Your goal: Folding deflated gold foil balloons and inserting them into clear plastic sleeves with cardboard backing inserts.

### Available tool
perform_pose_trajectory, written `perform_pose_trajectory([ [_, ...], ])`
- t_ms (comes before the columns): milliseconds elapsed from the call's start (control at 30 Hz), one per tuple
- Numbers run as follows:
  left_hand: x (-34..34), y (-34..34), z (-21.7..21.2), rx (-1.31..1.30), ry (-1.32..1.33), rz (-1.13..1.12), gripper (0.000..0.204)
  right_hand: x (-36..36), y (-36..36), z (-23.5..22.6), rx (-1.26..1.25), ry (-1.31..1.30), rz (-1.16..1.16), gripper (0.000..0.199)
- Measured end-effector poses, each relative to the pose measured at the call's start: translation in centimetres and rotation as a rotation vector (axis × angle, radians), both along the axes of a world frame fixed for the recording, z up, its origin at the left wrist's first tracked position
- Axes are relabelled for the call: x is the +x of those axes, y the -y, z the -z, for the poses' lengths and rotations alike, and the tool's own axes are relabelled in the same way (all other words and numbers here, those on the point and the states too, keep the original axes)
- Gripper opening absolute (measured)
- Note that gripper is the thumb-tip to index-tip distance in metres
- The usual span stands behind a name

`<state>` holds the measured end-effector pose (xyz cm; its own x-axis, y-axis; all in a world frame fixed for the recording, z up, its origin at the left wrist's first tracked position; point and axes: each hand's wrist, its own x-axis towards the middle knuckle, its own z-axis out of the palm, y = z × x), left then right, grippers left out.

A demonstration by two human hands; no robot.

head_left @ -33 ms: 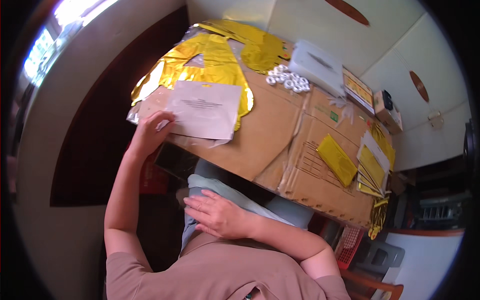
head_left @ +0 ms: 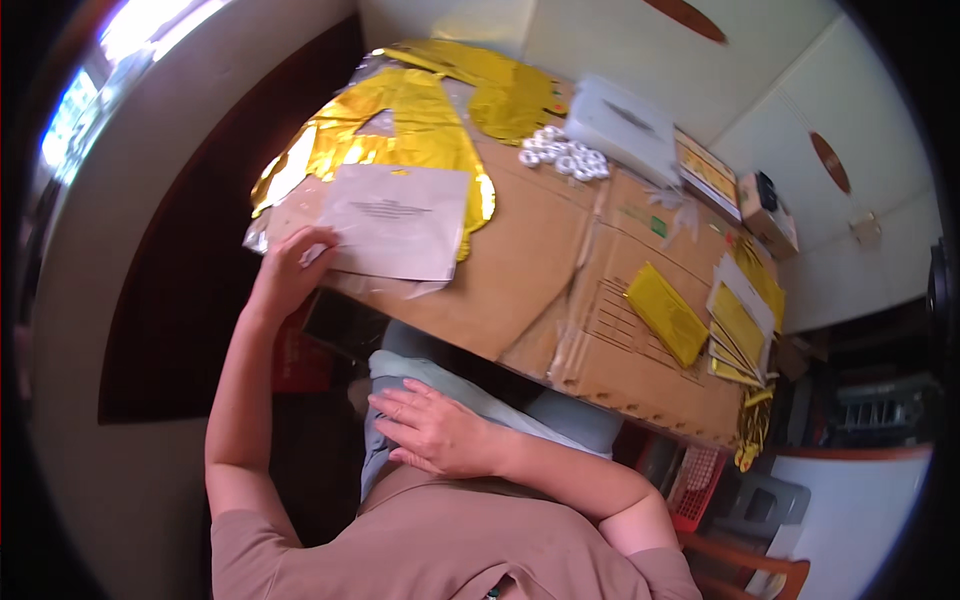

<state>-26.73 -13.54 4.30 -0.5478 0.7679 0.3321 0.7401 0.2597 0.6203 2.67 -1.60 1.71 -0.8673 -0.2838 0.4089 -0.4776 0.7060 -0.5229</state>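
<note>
One pale sheet's (head_left: pixel 395 222) edge meets left fingers (head_left: pixel 319 238), bare cardboard (head_left: pixel 530 265) rightward.

Dusty pinkish-brown tee (head_left: pixel 420 550), short sleeves (head_left: pixel 245 545); greyish trousers (head_left: pixel 578 420) with some pale greenish cloth (head_left: pixel 430 372) over the lap; tiny green thing (head_left: pixel 493 593) at the neckline; left hand (head_left: pixel 290 270) and right hand (head_left: pixel 437 430) bare

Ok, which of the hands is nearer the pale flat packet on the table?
Left. The left hand is at the left edge of the pale flat packet, near its lower corner; the right hand lies on the lap, farther off.
</note>
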Motion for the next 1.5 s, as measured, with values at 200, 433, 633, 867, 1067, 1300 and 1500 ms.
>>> perform_pose_trajectory([
  [200, 0.4, 0.2, 1.1, 0.002, -0.057, 0.077, 0.012, 6.4, -6.4, -1.9, -0.015, 0.233, 0.321, 0.014],
  [433, 4.0, -0.1, -2.0, 0.001, -0.067, 0.032, 0.028, 15.1, -16.6, -5.8, 0.054, 0.122, 1.081, 0.027],
  [633, 10.4, -4.4, -5.1, 0.185, -0.08, 0.205, 0.028, 17.3, -25.5, -3.6, 0.488, 0.223, 1.073, 0.066],
  [867, 18.5, -12.9, -1.7, 0.144, 0.645, 0.57, 0.035, 13.4, -23.9, -4.4, 0.372, 0.189, 0.96, 0.039],
  [1067, 20.4, -17.1, 0.0, 0.137, 1.335, 0.451, 0.06, 12.8, -21.9, -7.1, -0.841, 0.272, 0.814, 0.017],
  [1300, 22.2, -18.5, 0.5, 0.207, 1.643, 0.597, 0.031, 11.0, -19.0, -4.8, -1.329, 0.25, 0.646, 0.031],
  [1500, 22.0, -17.1, 0.9, 0.185, 1.789, 0.522, 0.031, 10.3, -15.7, -2.9, -1.161, 0.054, 0.82, 0.038],
])
